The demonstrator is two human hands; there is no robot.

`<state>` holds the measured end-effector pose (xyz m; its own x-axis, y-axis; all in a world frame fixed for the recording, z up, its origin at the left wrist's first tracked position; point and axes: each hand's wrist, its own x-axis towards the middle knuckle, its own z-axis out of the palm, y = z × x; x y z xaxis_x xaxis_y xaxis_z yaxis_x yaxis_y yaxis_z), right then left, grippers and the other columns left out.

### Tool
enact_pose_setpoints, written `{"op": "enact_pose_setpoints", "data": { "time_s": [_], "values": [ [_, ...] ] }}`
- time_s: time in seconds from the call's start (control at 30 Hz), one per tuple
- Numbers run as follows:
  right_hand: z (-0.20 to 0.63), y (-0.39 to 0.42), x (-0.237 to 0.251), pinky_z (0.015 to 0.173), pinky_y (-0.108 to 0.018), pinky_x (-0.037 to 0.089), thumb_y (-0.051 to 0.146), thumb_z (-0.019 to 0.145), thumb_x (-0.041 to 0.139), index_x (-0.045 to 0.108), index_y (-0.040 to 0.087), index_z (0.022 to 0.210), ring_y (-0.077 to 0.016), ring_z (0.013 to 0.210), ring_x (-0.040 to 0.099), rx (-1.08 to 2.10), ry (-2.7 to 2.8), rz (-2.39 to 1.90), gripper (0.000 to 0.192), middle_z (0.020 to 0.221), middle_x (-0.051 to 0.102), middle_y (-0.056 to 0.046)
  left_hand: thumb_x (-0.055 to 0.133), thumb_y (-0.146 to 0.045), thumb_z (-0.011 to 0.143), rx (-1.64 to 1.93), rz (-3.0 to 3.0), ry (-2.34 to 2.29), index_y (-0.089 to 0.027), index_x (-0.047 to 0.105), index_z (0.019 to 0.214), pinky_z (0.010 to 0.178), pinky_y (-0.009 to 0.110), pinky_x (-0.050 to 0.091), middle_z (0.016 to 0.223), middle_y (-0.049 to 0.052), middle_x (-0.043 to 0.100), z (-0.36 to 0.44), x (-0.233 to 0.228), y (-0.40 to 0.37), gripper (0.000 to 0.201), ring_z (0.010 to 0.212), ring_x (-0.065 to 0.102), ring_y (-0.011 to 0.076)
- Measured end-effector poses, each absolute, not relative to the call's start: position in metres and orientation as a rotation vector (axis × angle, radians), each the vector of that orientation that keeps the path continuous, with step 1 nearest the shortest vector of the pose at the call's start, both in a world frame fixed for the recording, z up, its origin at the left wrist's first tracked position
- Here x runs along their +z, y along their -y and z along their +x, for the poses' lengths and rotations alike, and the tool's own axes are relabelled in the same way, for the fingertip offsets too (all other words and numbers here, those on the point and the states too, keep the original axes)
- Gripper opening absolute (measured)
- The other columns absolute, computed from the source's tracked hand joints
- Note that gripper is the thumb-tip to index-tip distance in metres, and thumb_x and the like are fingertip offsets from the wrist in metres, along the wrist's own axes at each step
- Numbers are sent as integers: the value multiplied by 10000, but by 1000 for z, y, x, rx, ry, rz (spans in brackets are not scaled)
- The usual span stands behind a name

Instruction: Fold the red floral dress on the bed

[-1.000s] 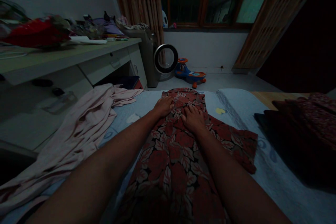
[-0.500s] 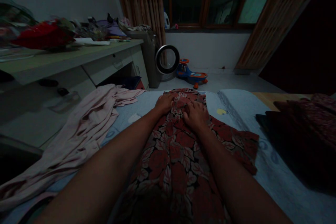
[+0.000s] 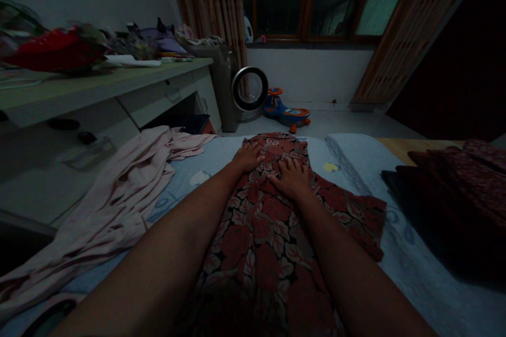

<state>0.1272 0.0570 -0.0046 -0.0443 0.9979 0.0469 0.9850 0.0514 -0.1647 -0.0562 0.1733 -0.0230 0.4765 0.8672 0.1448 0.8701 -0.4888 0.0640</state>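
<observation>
A red floral garment (image 3: 264,216) with a leaf pattern lies spread on the light blue bed cover (image 3: 356,168), with one short sleeve (image 3: 356,210) stretched out to the right. Near its far end my left hand (image 3: 247,157) rests flat on the cloth along the left side, fingers extended. My right hand (image 3: 293,178) lies palm down on the garment a little to the right and nearer to me, its fingers spread. Neither hand grips the fabric. My forearms cover parts of the garment's sides, and its near end is dark.
A crumpled pale pink garment (image 3: 130,184) lies at the left. Dark folded clothes (image 3: 466,205) are piled at the right. Beyond the bed stand a washing machine with its round door (image 3: 250,89) open and a blue ride-on toy (image 3: 285,111). A cluttered desk (image 3: 158,80) runs along the left.
My right hand has slid slightly toward me and its fingers have spread. My left hand's fingers lie flatter on the cloth. The view has shifted a little.
</observation>
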Motion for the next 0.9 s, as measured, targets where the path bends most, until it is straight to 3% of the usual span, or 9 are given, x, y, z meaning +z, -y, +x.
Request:
{"op": "enact_pose_setpoints", "data": {
  "time_s": [0.17, 0.33, 0.43, 0.67, 0.8, 0.9],
  "values": [
    [126, -56, 4, 1146, -539, 203, 570, 970, 398, 521, 190, 1395, -315, 1444, 299, 32, 2078, -1978, 583, 1545, 421, -162, 441, -389, 990, -483, -2545, 1551, -230, 419, 1480, 1173, 475, 306, 1590, 100, 379, -49, -5, -151, 516, 1461, 340, 282],
    [124, -55, 7, 1091, -450, 301, 385, 984, 419, 560, 211, 1304, -246, 1350, 430, 109, 2243, -1739, 390, 1473, 516, -124, 397, -303, 1001, -388, -2796, 1457, -234, 567, 1347, 1128, 407, 385, 1415, 58, 588, -34, 7, -139, 391, 1328, 509, 236],
    [125, -56, 2, 1082, -433, 314, 403, 975, 439, 534, 206, 1338, -244, 1331, 453, 143, 2266, -1765, 424, 1456, 530, -124, 392, -361, 1011, -269, -2878, 1416, -258, 524, 1403, 1148, 422, 363, 1486, 46, 529, -28, -1, -141, 426, 1396, 445, 238],
    [126, -58, -7, 1141, -536, 226, 557, 944, 435, 480, 197, 1432, -327, 1435, 308, 54, 2136, -1990, 607, 1576, 379, -146, 365, -481, 1014, -164, -2865, 1477, -263, 391, 1501, 1212, 480, 238, 1615, 62, 350, -25, -18, -145, 534, 1503, 273, 261],
    [126, -58, -7, 1152, -531, 210, 571, 942, 423, 471, 200, 1447, -336, 1452, 279, 72, 2137, -2028, 628, 1577, 368, -153, 366, -423, 1014, -365, -2844, 1510, -217, 387, 1496, 1190, 443, 295, 1594, 91, 379, -36, -10, -145, 524, 1472, 333, 250],
    [126, -58, -7, 1161, -528, 190, 595, 944, 410, 465, 202, 1453, -336, 1456, 273, 72, 2138, -2029, 646, 1579, 362, -155, 350, -371, 1018, -480, -2732, 1559, -190, 466, 1422, 1172, 427, 324, 1526, 105, 467, -53, -8, -149, 458, 1422, 403, 241]
  ]
}}
